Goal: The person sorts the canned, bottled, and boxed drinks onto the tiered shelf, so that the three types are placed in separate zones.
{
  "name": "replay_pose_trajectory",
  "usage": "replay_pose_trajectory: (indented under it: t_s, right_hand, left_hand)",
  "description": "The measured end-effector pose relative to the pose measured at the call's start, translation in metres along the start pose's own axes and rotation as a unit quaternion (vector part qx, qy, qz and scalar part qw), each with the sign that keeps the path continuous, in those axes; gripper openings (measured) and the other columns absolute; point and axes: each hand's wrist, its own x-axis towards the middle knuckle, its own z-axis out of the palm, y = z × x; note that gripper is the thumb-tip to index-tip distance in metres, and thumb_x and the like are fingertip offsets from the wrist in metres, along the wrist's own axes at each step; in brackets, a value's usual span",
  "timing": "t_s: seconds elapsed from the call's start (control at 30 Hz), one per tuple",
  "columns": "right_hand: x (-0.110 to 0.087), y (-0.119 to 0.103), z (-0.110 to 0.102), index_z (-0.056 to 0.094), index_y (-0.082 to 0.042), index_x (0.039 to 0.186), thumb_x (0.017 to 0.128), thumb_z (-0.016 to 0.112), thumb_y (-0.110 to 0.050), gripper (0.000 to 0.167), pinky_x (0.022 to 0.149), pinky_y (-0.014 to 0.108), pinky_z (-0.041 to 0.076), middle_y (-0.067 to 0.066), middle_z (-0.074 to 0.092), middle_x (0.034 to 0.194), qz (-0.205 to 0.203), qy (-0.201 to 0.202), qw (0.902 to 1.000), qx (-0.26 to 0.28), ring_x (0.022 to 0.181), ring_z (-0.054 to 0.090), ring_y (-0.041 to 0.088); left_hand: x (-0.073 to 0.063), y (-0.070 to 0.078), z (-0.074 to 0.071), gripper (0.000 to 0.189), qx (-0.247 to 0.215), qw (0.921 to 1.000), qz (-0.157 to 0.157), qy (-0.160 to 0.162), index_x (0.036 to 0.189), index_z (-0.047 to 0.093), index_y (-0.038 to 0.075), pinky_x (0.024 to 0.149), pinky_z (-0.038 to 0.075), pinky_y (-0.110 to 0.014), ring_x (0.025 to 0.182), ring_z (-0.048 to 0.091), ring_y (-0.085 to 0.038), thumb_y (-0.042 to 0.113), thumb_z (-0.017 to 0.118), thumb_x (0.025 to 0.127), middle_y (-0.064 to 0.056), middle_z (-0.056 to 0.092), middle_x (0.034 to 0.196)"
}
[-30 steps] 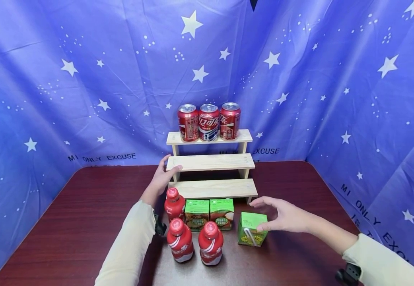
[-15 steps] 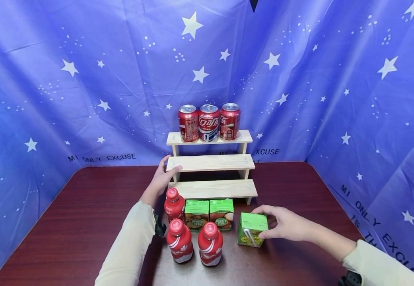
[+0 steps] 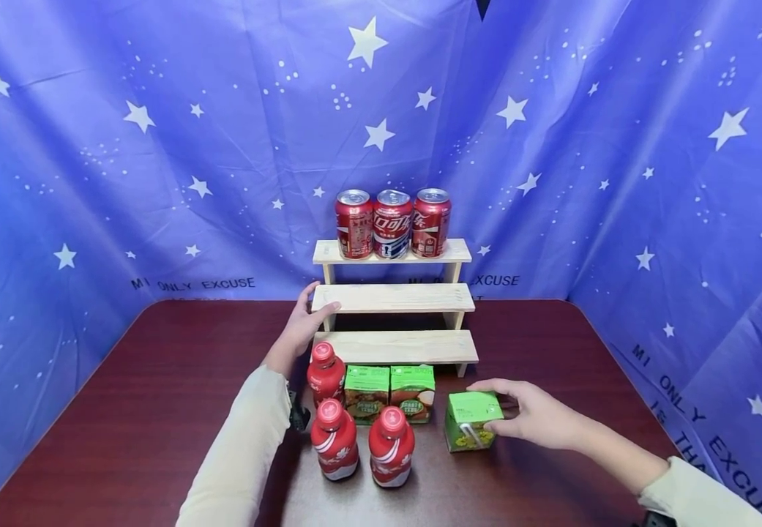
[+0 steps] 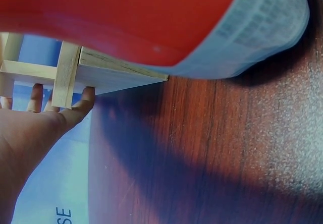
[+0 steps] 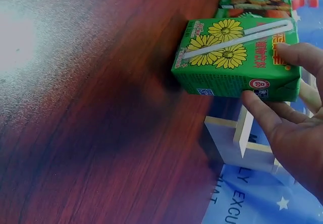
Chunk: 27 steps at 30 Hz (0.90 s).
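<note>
My right hand [image 3: 542, 416] holds a green drink carton [image 5: 234, 57] with yellow flowers and a white straw on its side. Thumb and fingers lie on opposite sides of it near the top. At the left end of a three-step wooden display rack [image 3: 394, 298], my left hand [image 3: 301, 322] grips the middle board, thumb on top. In the left wrist view its fingers [image 4: 35, 99] reach round the wood. Two more green drink cartons [image 3: 367, 395] stand side by side before the lowest step. Three red bottles [image 3: 390, 448] stand at their left and in front.
Three red cola cans [image 3: 392, 225] stand in a row on the rack's top step. Under everything is a dark red-brown table [image 3: 124, 410]. A blue curtain with white stars [image 3: 222, 146] hangs behind and at both sides.
My right hand has come down onto the single carton and its fingers have closed around it. The carton has turned slightly. My left hand stays on the rack. The head view has shifted slightly.
</note>
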Motion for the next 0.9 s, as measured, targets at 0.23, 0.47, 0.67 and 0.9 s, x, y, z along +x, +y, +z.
replay_pose_trajectory:
  t_s: [0.23, 0.47, 0.67, 0.9]
  right_hand:
    - [-0.001, 0.003, -0.010, 0.050, 0.004, 0.127, 0.083, 0.069, -0.010, 0.050, 0.077, 0.022, 0.053, 0.020, 0.059, 0.113, -0.020, 0.040, 0.9989, -0.014, 0.093, 0.060, 0.000]
    - [0.001, -0.003, -0.020, 0.051, 0.002, 0.127, 0.082, 0.069, -0.009, 0.050, 0.073, 0.024, 0.053, 0.018, 0.060, 0.113, -0.020, 0.079, 0.9963, -0.027, 0.089, 0.062, 0.007]
    - [0.007, -0.012, -0.030, 0.054, -0.002, 0.127, 0.081, 0.071, -0.012, 0.050, 0.070, 0.023, 0.051, 0.015, 0.062, 0.114, -0.012, 0.116, 0.9913, -0.060, 0.089, 0.060, 0.004]
    - [0.021, -0.020, -0.040, 0.055, -0.004, 0.127, 0.079, 0.073, -0.010, 0.052, 0.071, 0.024, 0.052, 0.017, 0.062, 0.116, -0.009, 0.126, 0.9903, -0.057, 0.087, 0.061, 0.003]
  left_hand:
    - [0.001, 0.001, 0.002, 0.075, 0.003, 1.0000, 0.001, 0.006, 0.147, 0.022, 0.021, 0.104, 0.038, -0.038, 0.117, 0.046, -0.025, 0.017, 0.067, 0.087, -0.017, 0.043, 0.134]
    - [0.000, 0.000, 0.000, 0.076, -0.007, 0.9999, 0.003, 0.007, 0.148, 0.021, 0.019, 0.105, 0.037, -0.040, 0.119, 0.045, -0.026, 0.015, 0.066, 0.087, -0.017, 0.041, 0.137]
    - [-0.001, 0.001, -0.001, 0.075, -0.009, 0.9999, -0.001, 0.006, 0.147, 0.022, 0.020, 0.104, 0.038, -0.040, 0.118, 0.046, -0.026, 0.015, 0.066, 0.086, -0.016, 0.041, 0.136]
    - [-0.001, 0.001, -0.001, 0.075, -0.003, 1.0000, -0.002, 0.003, 0.147, 0.022, 0.021, 0.103, 0.038, -0.040, 0.117, 0.045, -0.026, 0.016, 0.066, 0.087, -0.016, 0.040, 0.137]
